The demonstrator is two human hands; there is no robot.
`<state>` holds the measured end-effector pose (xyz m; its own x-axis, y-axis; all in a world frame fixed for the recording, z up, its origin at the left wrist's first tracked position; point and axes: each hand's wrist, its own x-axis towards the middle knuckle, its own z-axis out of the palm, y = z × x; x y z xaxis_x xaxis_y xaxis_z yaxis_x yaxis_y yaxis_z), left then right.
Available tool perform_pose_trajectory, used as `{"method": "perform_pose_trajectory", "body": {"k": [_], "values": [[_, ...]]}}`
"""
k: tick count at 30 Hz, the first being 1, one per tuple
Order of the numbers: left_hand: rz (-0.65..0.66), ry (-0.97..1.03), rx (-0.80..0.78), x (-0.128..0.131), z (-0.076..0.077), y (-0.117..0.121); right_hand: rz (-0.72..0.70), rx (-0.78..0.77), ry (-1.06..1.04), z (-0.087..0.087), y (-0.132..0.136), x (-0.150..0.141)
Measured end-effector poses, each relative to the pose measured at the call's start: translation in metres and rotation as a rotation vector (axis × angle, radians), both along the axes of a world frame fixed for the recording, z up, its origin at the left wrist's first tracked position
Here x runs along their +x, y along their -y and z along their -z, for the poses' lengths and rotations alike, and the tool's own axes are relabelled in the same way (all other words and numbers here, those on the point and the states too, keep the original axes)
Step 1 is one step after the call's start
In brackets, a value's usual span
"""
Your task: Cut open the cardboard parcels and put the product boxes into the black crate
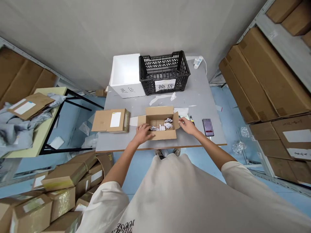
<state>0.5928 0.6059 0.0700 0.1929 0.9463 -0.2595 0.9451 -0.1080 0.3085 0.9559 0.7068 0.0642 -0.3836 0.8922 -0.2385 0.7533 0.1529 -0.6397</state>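
A small open cardboard box sits near the table's front edge with its flaps folded outward. Crumpled paper scraps lie inside it. My left hand is over the box's left front corner, fingers curled over the left side and thumb along the front flap. At the right side flap, the fingertips of my right hand are pinched together on the flap's edge. A pen-like dark and yellow object and a pale paper or packet lie just behind my right hand, partly hidden.
Another cardboard box with a white label lies left on the grey table. Behind stand a white foam box and a black plastic crate. A phone is at right. Stacked cartons flank the table.
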Motion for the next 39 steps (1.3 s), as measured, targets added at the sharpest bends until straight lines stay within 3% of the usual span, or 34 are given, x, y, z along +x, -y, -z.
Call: {"method": "perform_pose_trajectory", "body": {"k": [7,15,24,30,34,39], "values": [[0.144,-0.009,-0.019,0.018,0.015,-0.005,0.071,-0.178,-0.059,0.005,0.012,-0.033],[0.195,-0.012,0.092,0.008,0.020,-0.007,0.200,-0.128,0.050,0.005,0.015,-0.084],[0.069,-0.081,0.145,-0.050,0.007,-0.039,0.174,-0.077,0.099,-0.009,-0.025,-0.155],[-0.014,-0.123,0.180,-0.083,0.015,-0.049,0.090,-0.055,0.095,0.002,-0.051,-0.200],[-0.091,-0.100,0.177,-0.092,0.023,-0.045,-0.017,-0.068,0.089,0.020,-0.055,-0.209],[-0.115,0.008,0.226,-0.084,0.022,-0.045,-0.092,-0.059,-0.021,0.030,-0.051,-0.195]]}}
